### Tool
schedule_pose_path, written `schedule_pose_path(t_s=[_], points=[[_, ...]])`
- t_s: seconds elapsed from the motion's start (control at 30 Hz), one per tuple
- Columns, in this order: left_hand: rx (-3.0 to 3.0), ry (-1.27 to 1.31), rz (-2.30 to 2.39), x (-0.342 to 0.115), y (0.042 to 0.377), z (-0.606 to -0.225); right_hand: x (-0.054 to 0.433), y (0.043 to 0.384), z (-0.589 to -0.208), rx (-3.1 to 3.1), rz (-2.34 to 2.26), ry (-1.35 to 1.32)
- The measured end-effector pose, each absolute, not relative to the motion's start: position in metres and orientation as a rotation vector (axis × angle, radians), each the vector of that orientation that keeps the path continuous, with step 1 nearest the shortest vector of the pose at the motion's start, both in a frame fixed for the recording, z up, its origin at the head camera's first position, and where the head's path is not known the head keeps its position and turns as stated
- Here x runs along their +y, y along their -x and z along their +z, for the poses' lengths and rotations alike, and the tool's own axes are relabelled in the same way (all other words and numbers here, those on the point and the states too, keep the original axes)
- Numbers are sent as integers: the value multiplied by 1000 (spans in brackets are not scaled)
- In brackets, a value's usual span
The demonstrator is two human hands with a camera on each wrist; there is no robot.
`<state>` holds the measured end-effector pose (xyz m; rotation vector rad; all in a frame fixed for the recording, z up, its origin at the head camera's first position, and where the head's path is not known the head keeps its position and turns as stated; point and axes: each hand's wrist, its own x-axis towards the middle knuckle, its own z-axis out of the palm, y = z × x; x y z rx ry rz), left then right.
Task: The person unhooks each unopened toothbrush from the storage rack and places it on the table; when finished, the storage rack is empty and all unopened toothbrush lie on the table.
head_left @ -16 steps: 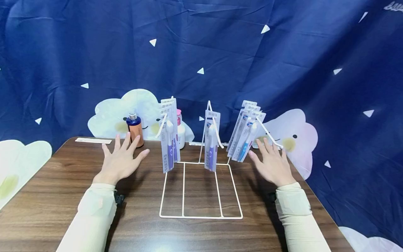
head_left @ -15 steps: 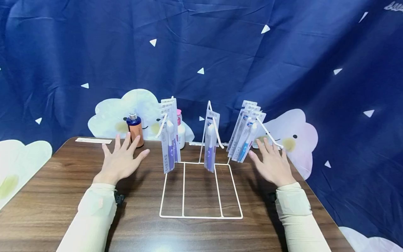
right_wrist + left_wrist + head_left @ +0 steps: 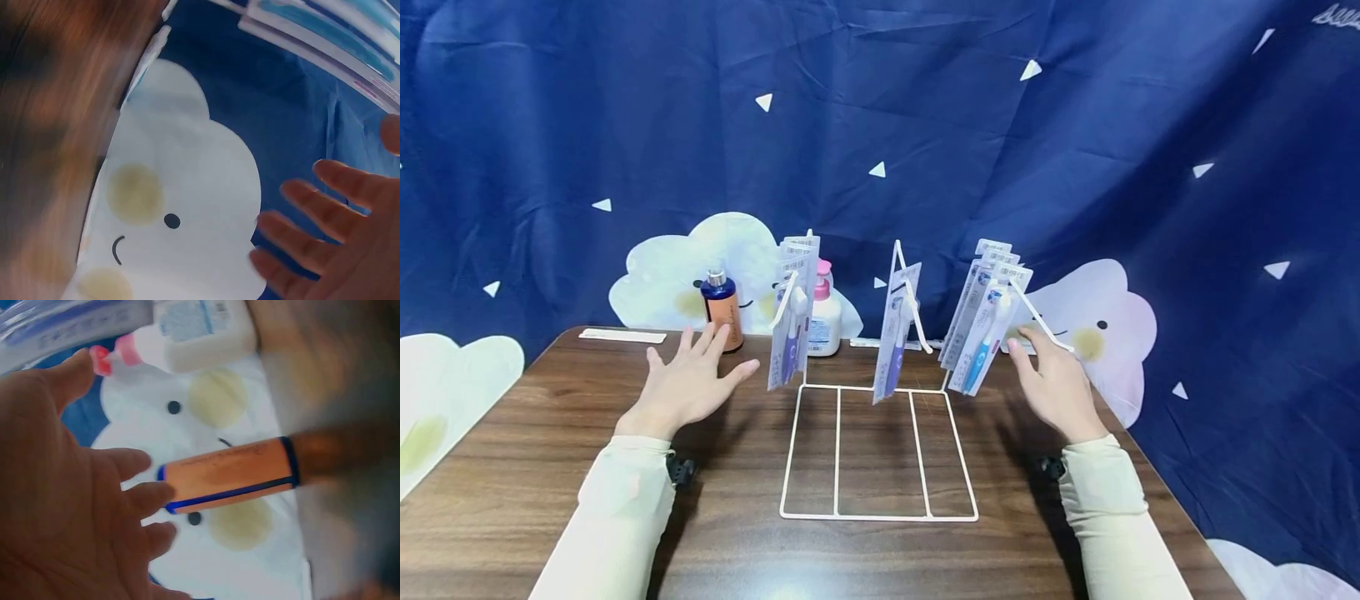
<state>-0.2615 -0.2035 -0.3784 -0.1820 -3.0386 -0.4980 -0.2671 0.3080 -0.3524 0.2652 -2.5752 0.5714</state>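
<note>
Packaged toothbrushes hang on a white wire rack [image 3: 880, 518] with three hooks. A purple toothbrush pack [image 3: 790, 333] hangs foremost on the left hook, and another purple pack [image 3: 895, 342] hangs tilted on the middle one. Several packs, the front one a blue toothbrush pack [image 3: 988, 333], hang on the right hook. My left hand [image 3: 681, 387] is held over the table with fingers spread, near the blue-and-orange bottle [image 3: 725, 312] and holding nothing. Close to the right-hook packs, my right hand [image 3: 1060, 387] holds nothing either; its fingers look extended in the right wrist view.
A white pump bottle [image 3: 824, 325] with a pink top stands behind the left hook. White strips [image 3: 622, 335] lie along the table's back edge. Behind the wooden table [image 3: 722, 533] hangs a blue cloth [image 3: 880, 100] with cloud prints.
The left and middle packs have swung leftward, showing more of the pump bottle. My right hand's fingers have drawn together and its wrist has turned slightly. The left hand has barely shifted.
</note>
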Motion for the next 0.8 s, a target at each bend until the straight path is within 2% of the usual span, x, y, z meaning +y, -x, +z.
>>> schedule_pose_path(t_s=[0.23, 0.5, 0.8], points=[[-2993, 322, -399, -199, 234, -372, 290, 265, -342, -2374, 1007, -322], [-2899, 815, -336, -167, 188, -397, 281, 256, -330, -2128, 1634, -390], [-2918, 1043, -332, -135, 175, -416, 282, 254, -330, -2041, 1810, -372]])
